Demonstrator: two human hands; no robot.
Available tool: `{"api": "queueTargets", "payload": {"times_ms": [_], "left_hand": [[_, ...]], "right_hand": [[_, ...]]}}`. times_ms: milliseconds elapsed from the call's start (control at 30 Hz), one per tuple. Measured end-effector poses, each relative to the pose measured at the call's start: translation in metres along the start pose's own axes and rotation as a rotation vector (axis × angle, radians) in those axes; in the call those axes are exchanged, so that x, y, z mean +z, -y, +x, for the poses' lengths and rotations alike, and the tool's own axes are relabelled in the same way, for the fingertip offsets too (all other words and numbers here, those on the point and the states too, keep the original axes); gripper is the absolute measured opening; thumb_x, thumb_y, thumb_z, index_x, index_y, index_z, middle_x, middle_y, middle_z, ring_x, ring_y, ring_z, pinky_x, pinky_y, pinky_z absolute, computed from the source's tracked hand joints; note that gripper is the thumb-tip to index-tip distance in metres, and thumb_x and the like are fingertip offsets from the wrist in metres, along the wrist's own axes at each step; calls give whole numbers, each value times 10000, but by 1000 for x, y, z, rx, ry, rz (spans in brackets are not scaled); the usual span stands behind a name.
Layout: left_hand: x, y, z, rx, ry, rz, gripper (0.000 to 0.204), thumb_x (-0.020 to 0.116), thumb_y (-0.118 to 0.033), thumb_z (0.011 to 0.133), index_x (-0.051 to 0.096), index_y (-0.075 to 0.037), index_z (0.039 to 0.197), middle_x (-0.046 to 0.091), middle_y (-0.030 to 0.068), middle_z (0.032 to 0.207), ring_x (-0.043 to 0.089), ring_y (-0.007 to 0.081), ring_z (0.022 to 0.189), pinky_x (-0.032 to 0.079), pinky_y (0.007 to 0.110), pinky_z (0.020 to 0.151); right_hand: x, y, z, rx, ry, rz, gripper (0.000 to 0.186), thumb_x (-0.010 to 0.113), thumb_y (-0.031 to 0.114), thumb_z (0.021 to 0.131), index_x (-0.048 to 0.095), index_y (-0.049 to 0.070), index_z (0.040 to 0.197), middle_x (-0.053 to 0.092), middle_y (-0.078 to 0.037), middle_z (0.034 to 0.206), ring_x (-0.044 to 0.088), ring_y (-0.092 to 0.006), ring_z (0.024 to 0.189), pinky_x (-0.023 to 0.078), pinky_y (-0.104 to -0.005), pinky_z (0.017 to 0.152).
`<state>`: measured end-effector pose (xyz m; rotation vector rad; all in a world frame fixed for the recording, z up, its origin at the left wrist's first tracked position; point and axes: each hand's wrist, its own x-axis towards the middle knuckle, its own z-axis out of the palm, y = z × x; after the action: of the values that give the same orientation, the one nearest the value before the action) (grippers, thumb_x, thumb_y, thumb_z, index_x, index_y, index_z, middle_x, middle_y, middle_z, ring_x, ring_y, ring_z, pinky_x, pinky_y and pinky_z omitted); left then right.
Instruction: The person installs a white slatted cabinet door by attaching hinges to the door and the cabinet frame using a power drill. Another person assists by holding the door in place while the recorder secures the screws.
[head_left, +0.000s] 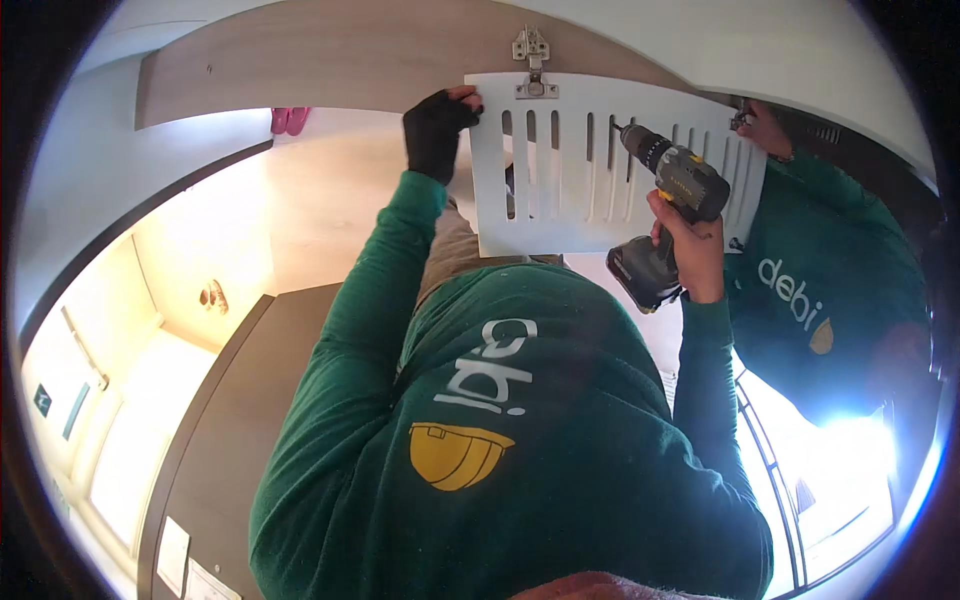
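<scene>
A white slotted panel (545, 238), like a cabinet door with long vertical cut-outs, hangs in front of me. My left hand (433, 135), in a black fingerless glove, has its fingers closed at the panel's upper left corner. My right hand (700, 255), bare, is wrapped round the handle of a black and grey cordless drill (690, 180). The drill's tip points up and left, across the slots. A metal concealed hinge (536, 85) joins the panel's top edge to the wood-coloured board (380, 65) above. At the right end, a co-worker's hand (768, 132) is at another metal fitting (741, 117).
Close on my right stands the co-worker in a green sweatshirt (840, 240). A dark brown panel (240, 400) rises at lower left, beside a bright opening. Strong light (855, 450) glares at lower right. A pink item (290, 121) shows under the board's left part.
</scene>
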<state>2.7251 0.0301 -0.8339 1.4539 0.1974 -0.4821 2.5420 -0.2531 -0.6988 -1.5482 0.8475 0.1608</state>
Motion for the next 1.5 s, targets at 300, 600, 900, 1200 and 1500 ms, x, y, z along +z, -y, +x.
{"api": "queueTargets", "payload": {"times_ms": [300, 600, 900, 1200, 1500], "left_hand": [[-18, 27, -17, -45, -3, 192, 220, 704, -159, 907, 735, 16, 1036, 739, 83, 956, 692, 124, 856, 574, 286, 792], [-4, 70, -20, 478, -147, 850, 228, 758, -226, 798, 769, -36, 924, 726, 142, 822, 715, 281, 743, 540, 329, 689], [5, 74, -22, -16, -115, 243, 171, 714, -166, 886, 760, -27, 973, 724, 105, 858, 696, 204, 742, 544, 300, 689], [0, 79, -24, -91, -101, 80, 130, 747, -69, 830, 759, -45, 958, 735, 115, 931, 720, 200, 803, 566, 318, 750], [2, 84, -27, -66, -89, 28, 148, 764, -52, 786, 755, -43, 933, 717, 127, 944, 716, 225, 860, 568, 322, 768]], "right_hand": [[8, -16, -4, 65, 63, 27, 166, 754, 100, 889, 694, 21, 1022, 705, -41, 911, 607, -99, 666, 483, -254, 576], [37, 11, -2, 72, 38, -120, 211, 686, 10, 896, 650, 2, 1103, 700, -91, 982, 598, -124, 703, 488, -271, 615], [53, 20, 7, 196, -17, -342, 271, 669, 64, 891, 605, -1, 1146, 670, -116, 1009, 632, -157, 765, 516, -304, 681], [75, 33, -1, 240, -45, -466, 352, 654, 176, 893, 556, -32, 1159, 638, -95, 822, 607, -141, 716, 473, -264, 647], [75, 38, 0, 273, 79, -499, 335, 692, 159, 884, 572, 32, 1169, 628, -87, 1064, 632, -151, 771, 488, -309, 692]]}}
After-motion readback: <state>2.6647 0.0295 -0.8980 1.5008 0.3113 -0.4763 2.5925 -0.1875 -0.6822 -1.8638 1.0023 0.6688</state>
